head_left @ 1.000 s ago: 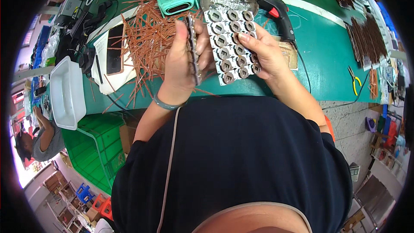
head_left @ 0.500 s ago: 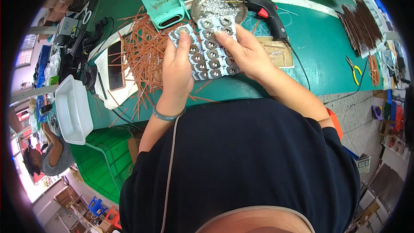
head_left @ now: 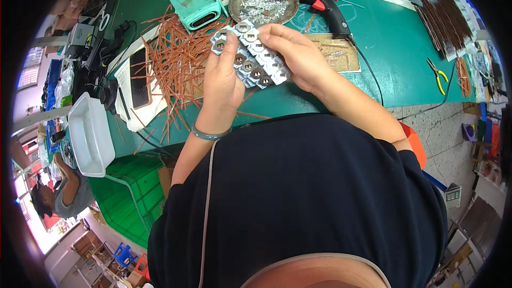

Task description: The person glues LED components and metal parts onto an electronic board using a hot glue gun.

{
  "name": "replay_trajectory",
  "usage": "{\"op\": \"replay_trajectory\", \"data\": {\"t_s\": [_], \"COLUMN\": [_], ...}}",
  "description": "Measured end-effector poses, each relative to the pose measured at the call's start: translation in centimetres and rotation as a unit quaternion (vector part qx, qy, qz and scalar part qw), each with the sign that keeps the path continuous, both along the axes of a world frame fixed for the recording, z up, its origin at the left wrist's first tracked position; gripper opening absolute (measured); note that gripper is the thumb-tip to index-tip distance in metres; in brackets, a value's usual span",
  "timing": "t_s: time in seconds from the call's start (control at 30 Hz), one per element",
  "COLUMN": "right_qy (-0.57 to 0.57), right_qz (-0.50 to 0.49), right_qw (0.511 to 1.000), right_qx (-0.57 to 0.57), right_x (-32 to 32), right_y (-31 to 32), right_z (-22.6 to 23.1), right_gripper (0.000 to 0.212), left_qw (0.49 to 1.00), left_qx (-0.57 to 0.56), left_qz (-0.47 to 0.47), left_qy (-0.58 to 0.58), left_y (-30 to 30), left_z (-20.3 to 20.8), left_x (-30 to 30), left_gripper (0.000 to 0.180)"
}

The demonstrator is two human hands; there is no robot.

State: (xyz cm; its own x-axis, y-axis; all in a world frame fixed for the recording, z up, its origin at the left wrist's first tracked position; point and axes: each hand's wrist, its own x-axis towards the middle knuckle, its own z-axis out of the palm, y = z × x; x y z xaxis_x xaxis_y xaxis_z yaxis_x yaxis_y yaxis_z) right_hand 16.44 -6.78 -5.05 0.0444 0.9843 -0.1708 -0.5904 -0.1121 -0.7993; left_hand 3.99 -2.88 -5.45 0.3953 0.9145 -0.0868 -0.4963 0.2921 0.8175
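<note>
Both hands hold pale grey panels set with rows of small round pieces, each with a slot-like mark, above the near part of the bench. My left hand [head_left: 221, 88] is closed on the left panel [head_left: 248, 67], thumb on its upper face, and this panel's pieces look dark brown. Against it, tilted up, leans the right panel [head_left: 265, 55], whose pieces look lighter. Fingers and thumb of my right hand [head_left: 298, 53] pinch its upper right edge. Beyond the panels, a round metal dish [head_left: 234, 8] holds silvery scraps, with a soldering gun [head_left: 322, 5] resting over its rim.
Left of my hands lies a heap of thin brown strips [head_left: 178, 58] beside a turquoise plastic holder [head_left: 192, 0]. A phone [head_left: 140, 77] rests on white paper; a white tub [head_left: 92, 133] stands farther left. Pliers [head_left: 437, 74] and stacked panels [head_left: 444, 21] are at right. Another person [head_left: 66, 186] is far left.
The two panels lay side by side with dark pieces facing up; now the right one is tilted against the left. My right hand has shifted to its upper edge. The whole view has shifted slightly.
</note>
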Motion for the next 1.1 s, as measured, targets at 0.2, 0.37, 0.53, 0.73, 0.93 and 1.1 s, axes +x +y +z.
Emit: {"op": "replay_trajectory", "data": {"t_s": [0.2, 0.37, 0.53, 0.73, 0.93, 1.1], "right_qy": [-0.479, -0.459, -0.595, -0.739, -0.631, -0.562], "right_qz": [-0.045, 0.001, 0.067, 0.087, 0.097, 0.066], "right_qw": [0.848, 0.850, 0.763, 0.615, 0.765, 0.814], "right_qx": [0.219, 0.260, 0.241, 0.260, 0.090, 0.133], "right_x": [0.4, 0.6, 4.5, 4.4, 5.5, 5.6], "right_y": [-1.9, -4.6, -6.5, -8.0, -9.3, -9.5], "right_z": [0.5, -0.7, -0.4, -1.0, -2.1, -2.8], "right_gripper": [0.032, 0.048, 0.043, 0.056, 0.049, 0.049], "left_qw": [0.992, 0.989, 0.944, 0.775, 0.790, 0.779], "left_qx": [0.024, 0.063, 0.277, 0.387, 0.374, 0.414], "left_qz": [-0.073, -0.002, -0.072, -0.175, -0.174, -0.149], "left_qy": [-0.095, -0.135, 0.163, 0.468, 0.453, 0.446], "left_y": [-0.9, -2.5, -2.8, -4.5, -4.8, -4.7], "left_z": [-1.5, -0.8, -0.2, -1.8, -2.0, -2.5], "left_x": [-0.5, 0.7, -2.8, -4.8, -4.7, -5.0], "left_gripper": [0.036, 0.034, 0.061, 0.048, 0.047, 0.045]}}
